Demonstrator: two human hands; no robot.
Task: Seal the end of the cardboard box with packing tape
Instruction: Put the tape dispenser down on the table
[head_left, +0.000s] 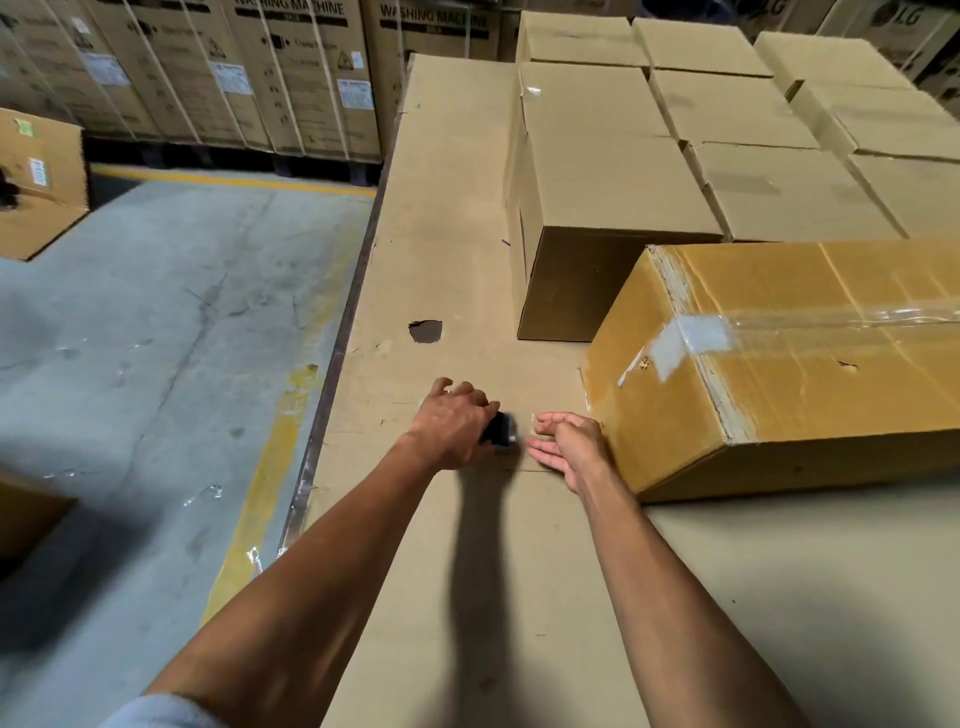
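Warehouse cartons (291, 67) printed "WASHING MACHINE", LG logo, left hand (457, 426) gripping black tape dispenser (500, 430), right hand (569, 447) loose beside box (779, 364)

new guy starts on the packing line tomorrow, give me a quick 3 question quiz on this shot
1. True or false: the left hand grips a dark tape dispenser on the cardboard surface.
2. Which describes the right hand?
A. clenched around a knife
B. open, fingers spread, beside the near end of the yellow-brown box
C. resting on top of the stacked boxes
3. Fill in: a strip of clear ____ already runs along the top of the yellow-brown box.

Key: 1 true; 2 B; 3 tape
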